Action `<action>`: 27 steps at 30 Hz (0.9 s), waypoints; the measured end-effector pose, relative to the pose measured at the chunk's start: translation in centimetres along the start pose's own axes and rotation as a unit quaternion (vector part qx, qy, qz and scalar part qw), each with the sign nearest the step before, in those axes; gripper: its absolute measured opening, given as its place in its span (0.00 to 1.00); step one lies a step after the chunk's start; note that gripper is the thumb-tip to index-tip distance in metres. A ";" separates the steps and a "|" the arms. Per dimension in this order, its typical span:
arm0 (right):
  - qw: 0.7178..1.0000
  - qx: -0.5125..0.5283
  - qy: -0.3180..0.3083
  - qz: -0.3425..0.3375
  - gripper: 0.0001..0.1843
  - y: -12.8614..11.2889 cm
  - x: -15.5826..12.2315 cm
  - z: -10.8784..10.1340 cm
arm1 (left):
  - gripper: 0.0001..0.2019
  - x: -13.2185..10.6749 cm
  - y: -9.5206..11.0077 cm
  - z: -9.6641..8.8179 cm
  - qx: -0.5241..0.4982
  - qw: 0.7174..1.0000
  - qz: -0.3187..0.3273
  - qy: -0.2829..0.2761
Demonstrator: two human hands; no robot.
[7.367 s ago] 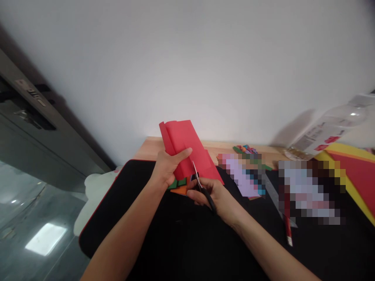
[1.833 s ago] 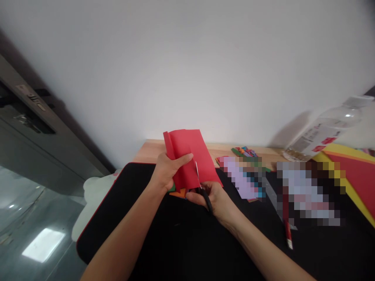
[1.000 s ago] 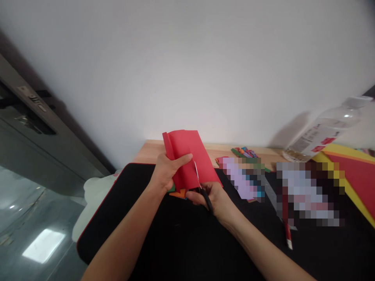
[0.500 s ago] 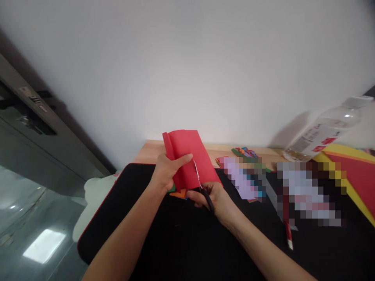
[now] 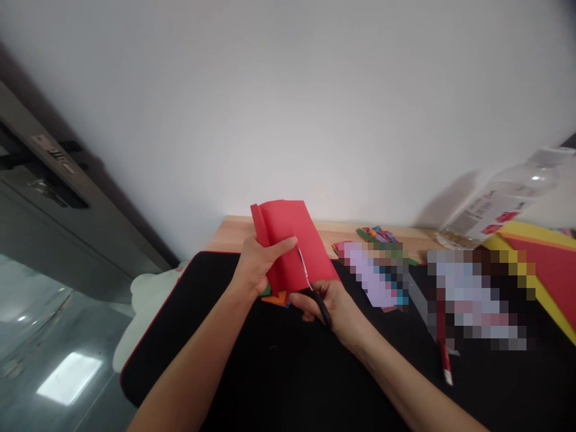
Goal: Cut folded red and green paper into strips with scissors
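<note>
My left hand (image 5: pixel 258 264) grips a sheet of red paper (image 5: pixel 310 237) by its left part, thumb stretched across the front. The paper is folded along its left edge and stands tilted above the desk. In my right hand (image 5: pixel 330 303) is a pair of scissors (image 5: pixel 318 299) with black handles, fingers wrapped round them. Their blades lie at the paper, pointing up toward my left thumb, and seem nearly closed. Under the paper, orange and green paper pieces (image 5: pixel 276 298) peek out on the mat.
A black mat (image 5: pixel 252 372) with a red edge covers much of the wooden desk (image 5: pixel 229 231). To the right are colourful paper scraps (image 5: pixel 378 234), a red pencil (image 5: pixel 444 363), a clear ruler (image 5: pixel 416 294), a plastic bottle (image 5: pixel 499 201) and red and yellow sheets (image 5: pixel 546 276). A door (image 5: pixel 67 174) stands left.
The view has shifted very slightly. Both hands, the red paper and the scissors stay almost the same, with only a tiny movement of the right hand at the scissors.
</note>
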State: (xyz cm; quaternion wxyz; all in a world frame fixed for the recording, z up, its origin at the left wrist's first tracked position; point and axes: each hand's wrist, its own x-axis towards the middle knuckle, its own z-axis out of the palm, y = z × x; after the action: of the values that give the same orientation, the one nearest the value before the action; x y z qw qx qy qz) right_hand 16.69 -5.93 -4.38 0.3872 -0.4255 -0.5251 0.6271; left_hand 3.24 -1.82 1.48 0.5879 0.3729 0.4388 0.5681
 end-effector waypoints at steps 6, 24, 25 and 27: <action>1.000 -0.010 0.005 -0.003 0.22 -0.5 0.0 0.1 | 0.15 0.1 -0.1 -0.1 0.000 1.000 0.001 -0.003; 0.999 0.027 -0.019 0.009 0.29 -0.9 0.0 0.3 | 0.14 0.9 1.5 -1.0 -0.050 0.982 0.177 -0.038; 1.000 0.027 -0.013 0.003 0.29 -0.9 0.0 0.3 | 0.14 0.9 1.6 -0.9 -0.049 0.982 0.178 -0.041; 1.000 0.029 -0.006 -0.005 0.29 -0.9 0.1 0.3 | 0.14 0.9 1.7 -0.9 -0.042 0.984 0.170 -0.038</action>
State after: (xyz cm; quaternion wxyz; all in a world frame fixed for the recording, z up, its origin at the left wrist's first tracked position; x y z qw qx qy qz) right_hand 16.45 -5.84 -3.50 0.3989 -0.4077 -0.5114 0.6427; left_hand 1.75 -0.86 2.66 0.5141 0.4388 0.3220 0.6629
